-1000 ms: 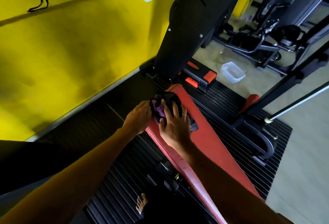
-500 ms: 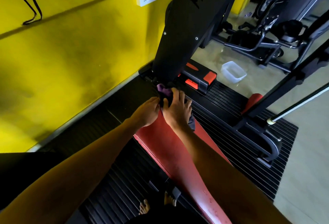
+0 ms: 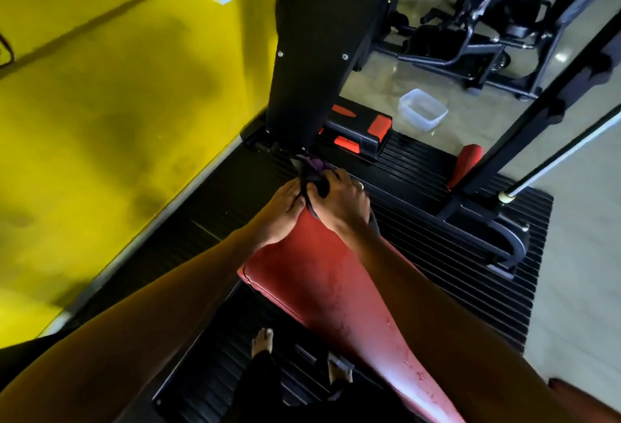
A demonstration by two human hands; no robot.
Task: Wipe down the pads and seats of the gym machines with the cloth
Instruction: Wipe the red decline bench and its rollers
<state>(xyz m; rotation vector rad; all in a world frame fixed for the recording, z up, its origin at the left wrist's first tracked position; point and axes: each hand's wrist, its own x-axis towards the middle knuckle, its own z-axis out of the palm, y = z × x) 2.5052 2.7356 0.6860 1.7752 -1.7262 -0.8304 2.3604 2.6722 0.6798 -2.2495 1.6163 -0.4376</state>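
A dark purple cloth (image 3: 311, 167) sits bunched at the far tip of the red padded bench (image 3: 319, 274), gripped between the left hand (image 3: 282, 210) and right hand (image 3: 339, 200), its crumpled top poking past the fingertips. The droplet-flecked bench runs back beneath both forearms.

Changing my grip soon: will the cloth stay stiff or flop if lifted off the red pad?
Probably floppy: the cloth bunches in folds between the left hand and right hand. Likely light for its size. Wet marks on the pad suggest dampness, so it may cling.
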